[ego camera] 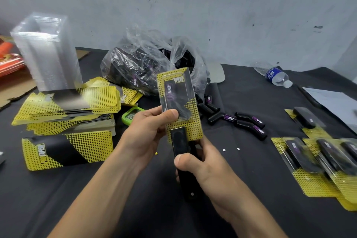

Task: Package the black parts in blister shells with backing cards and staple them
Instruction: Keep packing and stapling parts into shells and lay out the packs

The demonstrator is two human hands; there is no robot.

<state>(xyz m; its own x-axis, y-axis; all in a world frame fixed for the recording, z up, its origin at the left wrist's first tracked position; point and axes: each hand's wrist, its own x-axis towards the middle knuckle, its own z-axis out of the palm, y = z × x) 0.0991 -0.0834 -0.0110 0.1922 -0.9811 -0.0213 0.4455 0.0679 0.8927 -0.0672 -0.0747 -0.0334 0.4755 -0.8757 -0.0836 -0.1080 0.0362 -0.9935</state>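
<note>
Head view looks down on my two hands meeting over the black table (116,189). My left hand (148,133) grasps the pack from its left side, thumb pressed on the front of the clear shell (185,91) and fingers behind the yellow card (193,127), holding it upright and tilted a little away from me. The black part (171,94) sits inside the shell, its purple label facing me. My right hand (206,166) is wrapped round the black stapler (180,141), thumb on top of its arm. The stapler's nose overlaps the card's lower edge, just below the shell. Whether a staple has gone in there I cannot tell.

I judge this to be the stapling step on this one pack: part, shell and card are together, and the bottom edge is at the stapler. The next move calls for a firm squeeze with the card held flat and the shell's flange caught in the bite, not only the card. If the shell slips, the staple will miss it. Other edges may need a staple too, which would mean turning the pack in my left hand.

Finished packs (318,160) lie to my right and loose parts (249,121) just beyond the pack, with more in a bag (143,67). Spare cards (67,102) and stacked shells (48,50) are on my left.
</note>
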